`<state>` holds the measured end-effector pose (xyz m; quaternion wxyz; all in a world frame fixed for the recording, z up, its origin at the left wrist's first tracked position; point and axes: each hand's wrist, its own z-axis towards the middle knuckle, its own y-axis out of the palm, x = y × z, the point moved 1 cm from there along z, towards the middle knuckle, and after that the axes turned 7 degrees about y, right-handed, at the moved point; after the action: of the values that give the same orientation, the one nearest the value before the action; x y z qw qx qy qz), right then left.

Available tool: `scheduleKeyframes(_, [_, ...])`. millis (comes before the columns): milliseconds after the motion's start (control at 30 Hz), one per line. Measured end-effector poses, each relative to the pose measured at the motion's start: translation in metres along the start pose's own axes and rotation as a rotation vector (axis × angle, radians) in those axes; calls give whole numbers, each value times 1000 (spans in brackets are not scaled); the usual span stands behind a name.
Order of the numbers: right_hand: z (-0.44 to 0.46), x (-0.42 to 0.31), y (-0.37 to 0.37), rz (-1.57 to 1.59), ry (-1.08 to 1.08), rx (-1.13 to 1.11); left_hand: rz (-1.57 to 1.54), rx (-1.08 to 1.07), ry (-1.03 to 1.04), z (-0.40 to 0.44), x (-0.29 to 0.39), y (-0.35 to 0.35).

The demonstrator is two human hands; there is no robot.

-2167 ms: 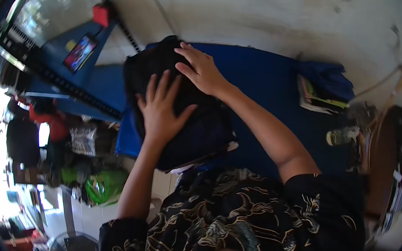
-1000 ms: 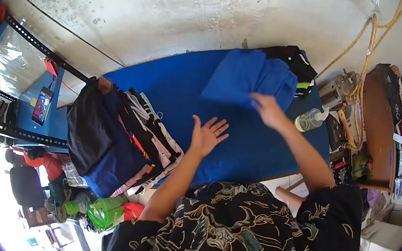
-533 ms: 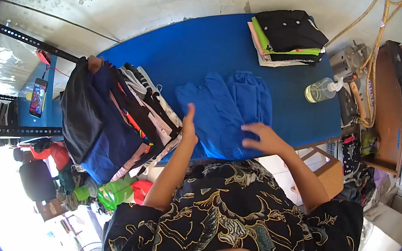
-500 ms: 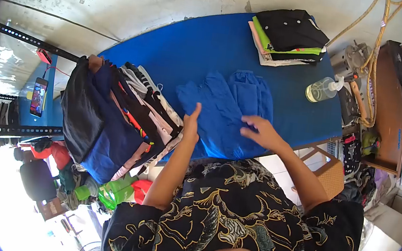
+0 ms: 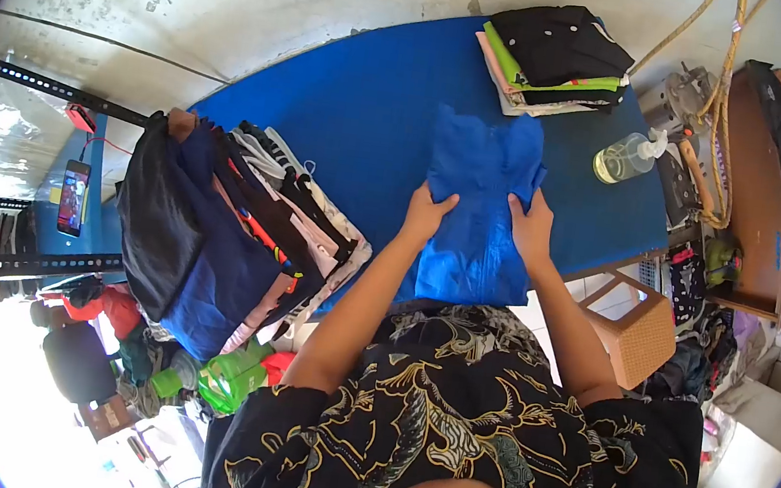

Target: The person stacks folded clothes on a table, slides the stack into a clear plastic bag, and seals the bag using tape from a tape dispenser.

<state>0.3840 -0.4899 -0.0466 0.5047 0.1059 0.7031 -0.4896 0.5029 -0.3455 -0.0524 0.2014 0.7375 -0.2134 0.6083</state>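
Blue garment (image 5: 478,245), cut uncertain (top or trousers, I cannot tell), lies at the near edge of the blue-covered table (image 5: 371,86), just in front of the person's patterned shirt (image 5: 446,426). From the head camera, the left hand (image 5: 429,214) grasps its edge at 9 o'clock and the right hand (image 5: 531,226) its edge at 3 o'clock, thumbs on top; the fingers beneath are mostly hidden.

It looks thin, slightly glossy and creased, so I judge it light, limp and a little slippery, with nothing fragile about it. Both side edges, held level with each other, seem the best grip; a single-handed pinch would probably let it sag and skew.

Counting, with clock directions taken from the garment: one blue garment between two hands. One neat stack of folded clothes (image 5: 570,51) sits near 1 o'clock, a black piece on top and at least four layers showing. One pump bottle (image 5: 620,160) stands at 2 o'clock, holding pale liquid. One tan woven-looking box (image 5: 643,348) is at 4 o'clock, below table level. One large leaning pile of clothes (image 5: 185,248) lies towards 9 o'clock, too overlapped to count. One smartphone (image 5: 74,195), screen lit, is farther out at 9 o'clock.
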Motion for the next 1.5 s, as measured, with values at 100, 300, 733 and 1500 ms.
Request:
scheduleKeyframes(100, [16,29,-3,-162,116,-52,568,128,15,6,-12,4])
scheduleKeyframes(300, [24,42,10,-252,-15,47,772,364,55,33,-22,12])
scheduleKeyframes(733, [-5,-68,-48,164,-29,-495,766,261,298,-49,127,-13])
scheduleKeyframes(1500, [-60,-335,121,330,-321,-952,556,991,442,-121,201,-331])
